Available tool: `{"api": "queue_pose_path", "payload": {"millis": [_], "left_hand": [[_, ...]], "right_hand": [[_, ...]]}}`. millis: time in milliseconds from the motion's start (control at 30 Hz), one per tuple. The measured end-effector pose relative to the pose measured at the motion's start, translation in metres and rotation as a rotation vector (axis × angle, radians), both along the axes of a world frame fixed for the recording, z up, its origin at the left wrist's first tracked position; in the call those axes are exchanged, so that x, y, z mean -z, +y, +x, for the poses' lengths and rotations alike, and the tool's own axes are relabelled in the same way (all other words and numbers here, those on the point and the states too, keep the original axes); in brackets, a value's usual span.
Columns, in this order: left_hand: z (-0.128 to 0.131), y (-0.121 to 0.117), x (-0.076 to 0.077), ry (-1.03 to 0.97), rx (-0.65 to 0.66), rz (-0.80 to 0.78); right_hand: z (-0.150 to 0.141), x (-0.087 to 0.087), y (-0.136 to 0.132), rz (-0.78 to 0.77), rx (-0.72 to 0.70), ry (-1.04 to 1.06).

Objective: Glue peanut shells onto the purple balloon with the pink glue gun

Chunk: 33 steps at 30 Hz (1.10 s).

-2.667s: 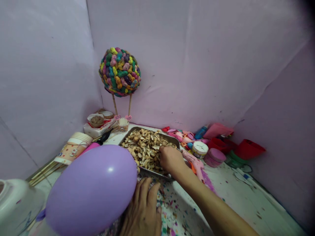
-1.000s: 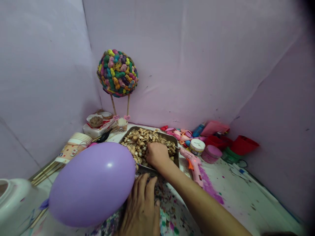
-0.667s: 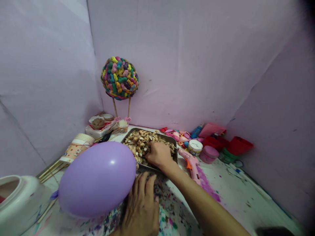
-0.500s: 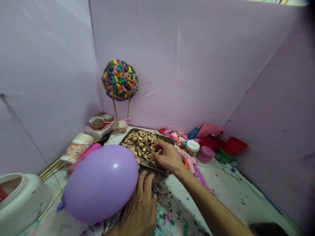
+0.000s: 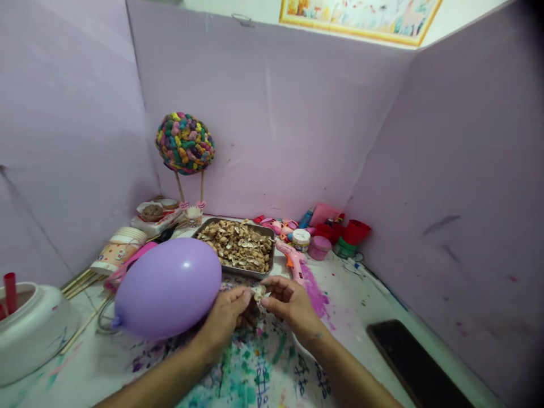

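A pale peanut shell [image 5: 259, 292] is held between my two hands, just in front of the metal tray. The fingertips of my left hand [image 5: 227, 311] pinch it from the left. From the other side, the thumb and fingers of my right hand [image 5: 291, 306] close on it. Beside my left hand lies an inflated purple balloon [image 5: 170, 288], its knot pointing left. The metal tray [image 5: 244, 272] behind my hands is heaped with peanut shells [image 5: 238, 243]. To the right of the tray rests a pink glue gun [image 5: 293, 262].
A ball of colourful painted shells [image 5: 185, 143] stands on sticks at the back. Paper cups [image 5: 119, 252] and a white pot [image 5: 38, 326] are on the left. Jars [image 5: 318, 247] and red cups [image 5: 356, 232] line the back right. A dark phone [image 5: 414, 360] lies at the right.
My right hand has come back from the tray with a peanut shell. My left hand has left the balloon's side and meets it at the shell. The view has shifted right and up.
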<state>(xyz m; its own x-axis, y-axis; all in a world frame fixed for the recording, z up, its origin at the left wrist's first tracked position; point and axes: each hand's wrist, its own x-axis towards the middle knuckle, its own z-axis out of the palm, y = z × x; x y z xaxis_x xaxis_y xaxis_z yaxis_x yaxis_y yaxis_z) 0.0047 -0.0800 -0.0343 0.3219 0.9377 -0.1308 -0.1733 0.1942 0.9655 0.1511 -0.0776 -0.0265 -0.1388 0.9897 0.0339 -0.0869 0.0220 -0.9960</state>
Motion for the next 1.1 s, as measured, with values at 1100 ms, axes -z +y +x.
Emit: {"api": "queue_pose_path", "payload": {"millis": [1100], "left_hand": [[0.007,-0.015,0.011,-0.285,0.165,-0.197]], "right_hand": [[-0.003,0.013,-0.015,0.12,0.16,-0.261]]}}
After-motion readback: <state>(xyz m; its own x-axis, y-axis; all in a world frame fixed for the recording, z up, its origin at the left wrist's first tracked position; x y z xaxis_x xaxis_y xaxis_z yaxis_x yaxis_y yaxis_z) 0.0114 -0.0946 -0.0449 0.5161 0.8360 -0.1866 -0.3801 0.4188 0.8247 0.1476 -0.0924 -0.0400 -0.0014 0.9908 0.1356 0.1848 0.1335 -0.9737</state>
